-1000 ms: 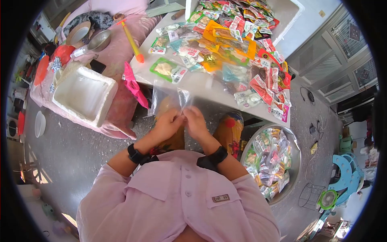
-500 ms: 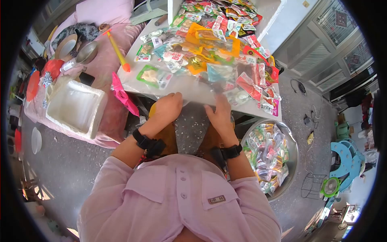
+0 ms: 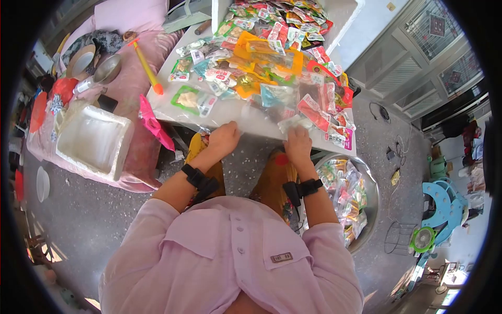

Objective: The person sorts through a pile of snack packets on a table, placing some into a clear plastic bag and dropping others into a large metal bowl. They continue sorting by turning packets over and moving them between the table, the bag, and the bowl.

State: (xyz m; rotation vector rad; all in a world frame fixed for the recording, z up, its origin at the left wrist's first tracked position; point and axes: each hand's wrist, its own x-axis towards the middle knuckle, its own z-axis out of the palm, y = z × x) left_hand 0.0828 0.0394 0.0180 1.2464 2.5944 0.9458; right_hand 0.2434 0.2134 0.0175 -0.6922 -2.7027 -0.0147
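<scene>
Speckled gray floor (image 3: 240, 172) runs beneath the white table (image 3: 170, 107), landmark for all positions below. Gray paneled door (image 3: 413, 57): beyond the table, to its right. Pink-covered bed (image 3: 144, 78): left of the table; on it, a white foam tray (image 3: 89, 141), a metal bowl (image 3: 108, 69) and a black phone (image 3: 107, 103).

On the table: a broad spread of sealed food packets. Orange-edged packets (image 3: 269, 55) lie mid-table; a green-edged packet (image 3: 193, 101) lies flat near the front left; a red-and-white packet (image 3: 314, 111) lies toward the front right. White foam box (image 3: 348, 26) at the table's far end holds a further heap. Yellow rod with orange tip (image 3: 146, 68) reaches the table's left side; a bright pink bag (image 3: 155, 127) hangs just beside the front left corner.

Left hand (image 3: 225, 138): at the table's front edge, fingers loosely curled; cannot tell whether anything is in them. Right hand (image 3: 298, 145): farther right at the same edge, fingers bent, tips at a clear packet (image 3: 294, 122); degree of closure and grip cannot be told.

Metal basin (image 3: 372, 209): on the floor by the table's front right corner, filled with mixed packets (image 3: 345, 191). Green fan (image 3: 422, 239): well right of the table.
</scene>
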